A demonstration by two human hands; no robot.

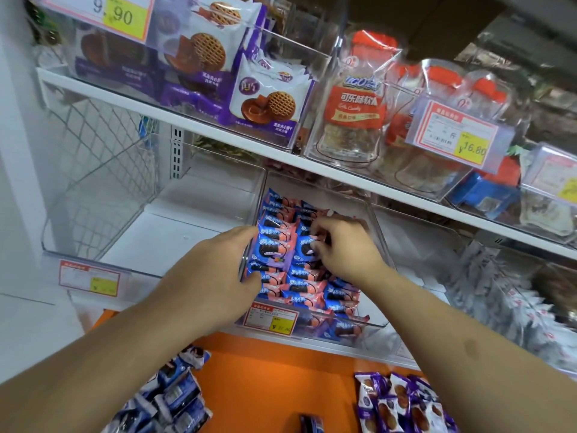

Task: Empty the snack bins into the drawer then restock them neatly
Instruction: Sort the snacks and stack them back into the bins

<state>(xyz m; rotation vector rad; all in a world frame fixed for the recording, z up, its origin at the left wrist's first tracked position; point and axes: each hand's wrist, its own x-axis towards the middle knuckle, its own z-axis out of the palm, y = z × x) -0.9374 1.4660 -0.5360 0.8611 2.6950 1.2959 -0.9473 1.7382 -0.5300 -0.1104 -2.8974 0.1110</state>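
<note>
Left hand: the left hand [218, 270] rests against the left wall of the clear middle bin [379, 320], fingers loosely curved onto the blue-and-pink cookie packs [299, 285]; whether it grips one I cannot tell.
Right hand: the right hand [340, 245] reaches into the same bin, fingertips pinching a pack near the stack's top.
Cookie packs: packed in rows, filling the bin; white Chinese lettering, too small to read.
Bin tag: a red-bordered price label [271, 320] with a yellow patch, figures blurred.
Left bin: the clear left bin [93, 254] sits beside it.
Upper shelf: purple waffle-biscuit bags [265, 95] under a "9.90" tag [125, 14]; orange cola-candy bags [356, 101] beside a "16.80" tag [459, 135].
Drawer: the orange drawer [274, 379] below holds blue packs [175, 401] left, purple packs [402, 404] right.
</note>
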